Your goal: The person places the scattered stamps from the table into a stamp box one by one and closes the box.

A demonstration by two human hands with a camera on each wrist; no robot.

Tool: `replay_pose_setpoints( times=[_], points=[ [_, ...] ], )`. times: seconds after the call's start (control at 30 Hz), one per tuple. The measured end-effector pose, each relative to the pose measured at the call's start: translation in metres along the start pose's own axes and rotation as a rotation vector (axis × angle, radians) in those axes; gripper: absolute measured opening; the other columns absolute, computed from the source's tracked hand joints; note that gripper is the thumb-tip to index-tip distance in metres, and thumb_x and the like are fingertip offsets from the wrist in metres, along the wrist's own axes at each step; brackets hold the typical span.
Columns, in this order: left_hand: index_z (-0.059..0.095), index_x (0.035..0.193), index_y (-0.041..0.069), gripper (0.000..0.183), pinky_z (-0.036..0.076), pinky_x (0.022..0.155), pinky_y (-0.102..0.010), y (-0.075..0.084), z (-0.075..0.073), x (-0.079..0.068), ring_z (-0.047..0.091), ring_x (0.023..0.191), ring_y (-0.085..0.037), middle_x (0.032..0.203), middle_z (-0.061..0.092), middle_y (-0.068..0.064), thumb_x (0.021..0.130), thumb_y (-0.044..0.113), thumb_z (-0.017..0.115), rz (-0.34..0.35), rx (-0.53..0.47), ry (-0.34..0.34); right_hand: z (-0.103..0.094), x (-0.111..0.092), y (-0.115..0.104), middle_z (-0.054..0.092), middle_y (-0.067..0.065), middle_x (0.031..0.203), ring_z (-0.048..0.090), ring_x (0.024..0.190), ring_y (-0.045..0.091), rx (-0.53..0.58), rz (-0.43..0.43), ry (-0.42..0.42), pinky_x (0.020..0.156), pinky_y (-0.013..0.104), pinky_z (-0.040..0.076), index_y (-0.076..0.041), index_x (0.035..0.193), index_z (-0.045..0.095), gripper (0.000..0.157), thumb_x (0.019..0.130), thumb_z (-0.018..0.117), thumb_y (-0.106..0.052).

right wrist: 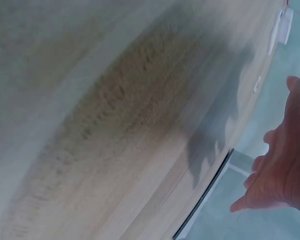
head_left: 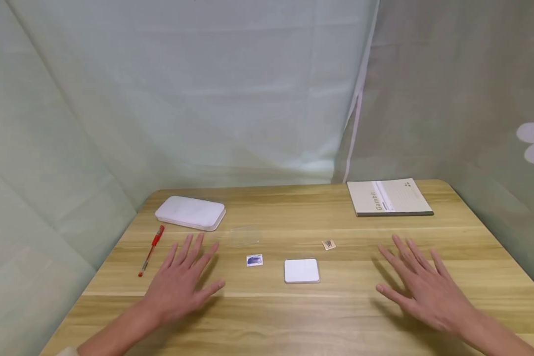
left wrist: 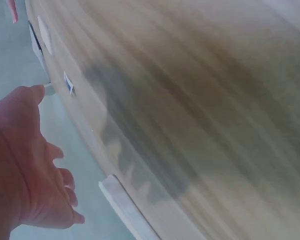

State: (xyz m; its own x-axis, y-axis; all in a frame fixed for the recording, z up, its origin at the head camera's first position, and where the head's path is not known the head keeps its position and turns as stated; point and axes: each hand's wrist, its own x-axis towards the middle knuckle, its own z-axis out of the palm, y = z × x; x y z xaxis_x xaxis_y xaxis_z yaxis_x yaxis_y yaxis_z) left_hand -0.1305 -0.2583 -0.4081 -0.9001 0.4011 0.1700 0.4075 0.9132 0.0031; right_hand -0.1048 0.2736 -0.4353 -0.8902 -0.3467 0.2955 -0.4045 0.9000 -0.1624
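Observation:
Fingers spread, my left hand point(head_left: 180, 284) hovers over the left part of the table, casting a shadow on the wood; it holds nothing. Close to it lie a red pen point(head_left: 152, 250) and a blue-printed stamp point(head_left: 254, 260). My right hand point(head_left: 427, 291) is spread in the same way above the table's right side, also holding nothing. Between the hands lie a small white rectangular block or case point(head_left: 301, 271) with a clear edge, a second, smaller stamp point(head_left: 329, 244), and a thin transparent sheet or sleeve point(head_left: 244, 236), hard to make out.
At the back left lies a white flat case point(head_left: 190, 212) with rounded corners. A notebook point(head_left: 389, 198) marked "Gambit" lies at the back right. Pale curtains point(head_left: 249, 99) hang behind and beside the wooden table point(head_left: 267, 321).

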Motion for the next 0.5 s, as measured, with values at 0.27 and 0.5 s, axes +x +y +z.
replay_pose_setpoints(
  times=[0.27, 0.5],
  points=[
    [0.008, 0.170, 0.003, 0.127, 0.019, 0.125, -0.065, 0.005, -0.008, 0.021, 0.010, 0.161, -0.043, 0.176, 0.009, -0.020, 0.087, 0.071, 0.075, -0.031, -0.225, -0.066, 0.003, 0.020, 0.000, 0.021, 0.013, 0.176, 0.024, 0.159, 0.040, 0.060, -0.040, -0.009, 0.131, 0.045, -0.002, -0.020, 0.169, 0.031, 0.088, 0.098, 0.070, -0.057],
    [-0.008, 0.169, 0.006, 0.140, 0.020, 0.126, -0.059, 0.016, -0.006, 0.052, 0.007, 0.162, -0.039, 0.177, -0.006, -0.015, 0.081, 0.052, 0.091, -0.032, -0.505, -0.074, 0.009, 0.050, -0.003, 0.023, 0.016, 0.174, 0.030, 0.154, 0.047, 0.307, -0.018, -0.054, 0.123, 0.063, 0.026, -0.016, 0.170, 0.024, 0.098, 0.096, 0.078, -0.049]
  ],
)
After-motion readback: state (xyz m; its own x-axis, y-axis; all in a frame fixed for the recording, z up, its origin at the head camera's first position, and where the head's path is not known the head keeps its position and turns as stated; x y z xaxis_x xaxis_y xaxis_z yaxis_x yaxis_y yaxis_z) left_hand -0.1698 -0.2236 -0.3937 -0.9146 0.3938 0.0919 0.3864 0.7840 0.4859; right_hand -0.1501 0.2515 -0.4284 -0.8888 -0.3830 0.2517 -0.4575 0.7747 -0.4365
